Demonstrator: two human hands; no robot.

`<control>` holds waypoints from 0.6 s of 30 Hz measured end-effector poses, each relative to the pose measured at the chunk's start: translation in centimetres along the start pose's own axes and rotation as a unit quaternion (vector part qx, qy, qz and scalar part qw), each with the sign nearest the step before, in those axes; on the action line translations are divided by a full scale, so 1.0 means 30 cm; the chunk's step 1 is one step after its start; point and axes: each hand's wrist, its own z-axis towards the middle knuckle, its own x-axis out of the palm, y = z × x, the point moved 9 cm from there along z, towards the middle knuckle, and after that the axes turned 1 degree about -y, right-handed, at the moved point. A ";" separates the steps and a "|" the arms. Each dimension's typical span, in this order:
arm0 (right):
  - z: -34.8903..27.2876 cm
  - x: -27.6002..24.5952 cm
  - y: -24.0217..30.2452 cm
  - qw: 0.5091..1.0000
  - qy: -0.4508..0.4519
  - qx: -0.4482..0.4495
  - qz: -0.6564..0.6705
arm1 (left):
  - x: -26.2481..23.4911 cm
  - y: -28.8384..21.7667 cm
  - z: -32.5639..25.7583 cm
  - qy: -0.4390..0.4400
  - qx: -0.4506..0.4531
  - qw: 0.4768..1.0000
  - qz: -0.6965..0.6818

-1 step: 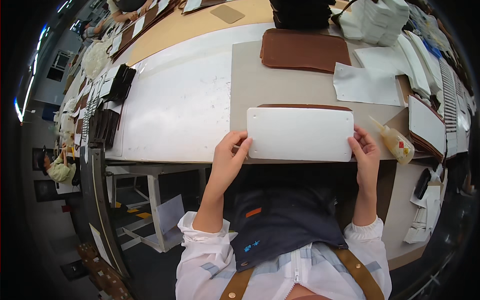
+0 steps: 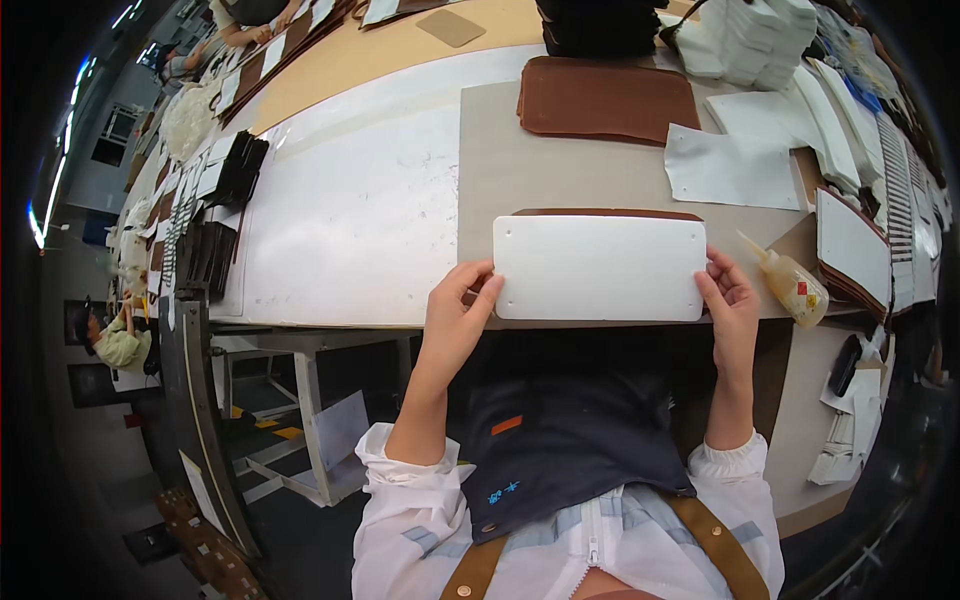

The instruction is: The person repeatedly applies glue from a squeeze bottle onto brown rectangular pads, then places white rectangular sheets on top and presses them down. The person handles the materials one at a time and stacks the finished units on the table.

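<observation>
A white rectangular panel (image 2: 600,270) with rounded corners and small dots near them lies level at the table's front edge. Behind its far edge shows a strip of brown leather-like sheet (image 2: 610,212); how much of it lies under the panel is hidden. My left hand (image 2: 465,295) grips the panel's left end, thumb on top and fingers curled at the side. At the right end, my right hand (image 2: 730,290) pinches the panel in the same way. Close to my right hand, a translucent squeeze bottle (image 2: 793,287) with a pointed nozzle lies tilted on the table.
Beyond the panel sits a stack of brown leather-like pieces (image 2: 608,97). White sheets (image 2: 730,168) lie to its right, and a black stack (image 2: 600,28) stands farther back. Dark folded pieces (image 2: 208,255) line the left side. A co-worker's hand (image 2: 262,34) shows at the far left.
</observation>
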 end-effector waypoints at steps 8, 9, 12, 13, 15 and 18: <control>0.031 -0.033 0.013 0.996 -0.020 -0.030 -0.087 | 0.074 -0.101 0.026 -0.026 0.082 0.990 0.112; 0.032 -0.035 0.009 0.995 -0.022 -0.034 -0.095 | 0.084 -0.109 0.026 -0.016 0.099 0.985 0.141; 0.039 -0.038 0.009 0.991 -0.029 -0.040 -0.121 | 0.086 -0.106 0.035 -0.015 0.088 0.988 0.125; 0.042 -0.034 0.008 0.990 -0.030 -0.041 -0.129 | 0.083 -0.102 0.039 -0.017 0.087 0.988 0.125; 0.044 -0.020 0.026 0.986 -0.032 -0.047 -0.154 | 0.080 -0.092 0.044 -0.023 0.084 0.988 0.125; 0.051 -0.011 0.030 0.981 -0.032 -0.051 -0.183 | 0.087 -0.105 0.044 -0.026 0.093 0.985 0.146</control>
